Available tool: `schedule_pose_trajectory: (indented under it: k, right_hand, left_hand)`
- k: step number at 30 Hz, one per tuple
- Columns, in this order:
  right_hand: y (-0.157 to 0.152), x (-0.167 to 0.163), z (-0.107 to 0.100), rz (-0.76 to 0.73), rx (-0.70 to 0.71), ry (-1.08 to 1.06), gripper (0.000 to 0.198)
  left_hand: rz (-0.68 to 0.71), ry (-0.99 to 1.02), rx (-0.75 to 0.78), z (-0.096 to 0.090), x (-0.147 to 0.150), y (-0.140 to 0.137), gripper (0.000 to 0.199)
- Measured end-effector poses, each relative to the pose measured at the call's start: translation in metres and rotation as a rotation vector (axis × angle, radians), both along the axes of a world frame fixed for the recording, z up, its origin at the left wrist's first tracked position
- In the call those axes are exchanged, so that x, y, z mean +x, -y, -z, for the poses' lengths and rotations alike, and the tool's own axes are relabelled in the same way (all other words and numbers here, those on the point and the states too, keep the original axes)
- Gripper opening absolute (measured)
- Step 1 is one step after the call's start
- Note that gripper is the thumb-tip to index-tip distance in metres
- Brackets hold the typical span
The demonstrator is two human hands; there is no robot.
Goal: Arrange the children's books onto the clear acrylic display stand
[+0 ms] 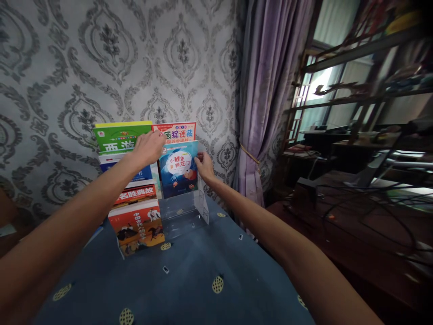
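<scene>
A blue picture book [178, 174] with a white title bubble stands upright in a tier of a clear acrylic book rack [184, 223]. My right hand [205, 166] pinches its right edge, the thumb in front. At its upper left corner is my left hand [151, 146], fingers curled and closed on it, though the fingertips are partly hidden. Directly behind stands a red-bordered book [184, 131]. My left forearm crosses in front of a green book [115, 137] and a dark blue book [145, 174] in the left column.
Lower in the left column stand a red book [138, 194] and an orange book [140, 230]. The rack rests on a blue pineapple-print tablecloth [189, 280] against a patterned wall [135, 58]. A purple curtain [264, 90] hangs to the right, beside cluttered shelves [355, 95] and dark cables [368, 189].
</scene>
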State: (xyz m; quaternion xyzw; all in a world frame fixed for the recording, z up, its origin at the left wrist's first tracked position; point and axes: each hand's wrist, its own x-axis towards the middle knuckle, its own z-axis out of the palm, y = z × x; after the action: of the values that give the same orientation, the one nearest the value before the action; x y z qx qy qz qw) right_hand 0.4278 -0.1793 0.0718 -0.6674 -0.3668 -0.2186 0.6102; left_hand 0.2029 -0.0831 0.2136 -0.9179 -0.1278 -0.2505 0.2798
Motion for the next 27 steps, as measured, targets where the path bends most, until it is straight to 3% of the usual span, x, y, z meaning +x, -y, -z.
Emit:
schedule_pose_trajectory:
  k: [17, 27]
  right_hand:
    - [0.01, -0.021, -0.008, -0.012, -0.005, -0.016, 0.017]
    - [0.011, -0.021, -0.008, -0.01, 0.022, -0.027, 0.027]
  left_hand:
    - [0.03, 0.039, 0.01, 0.004, -0.007, -0.004, 0.029]
    - [0.071, 0.044, 0.007, 0.005, -0.012, -0.006, 0.03]
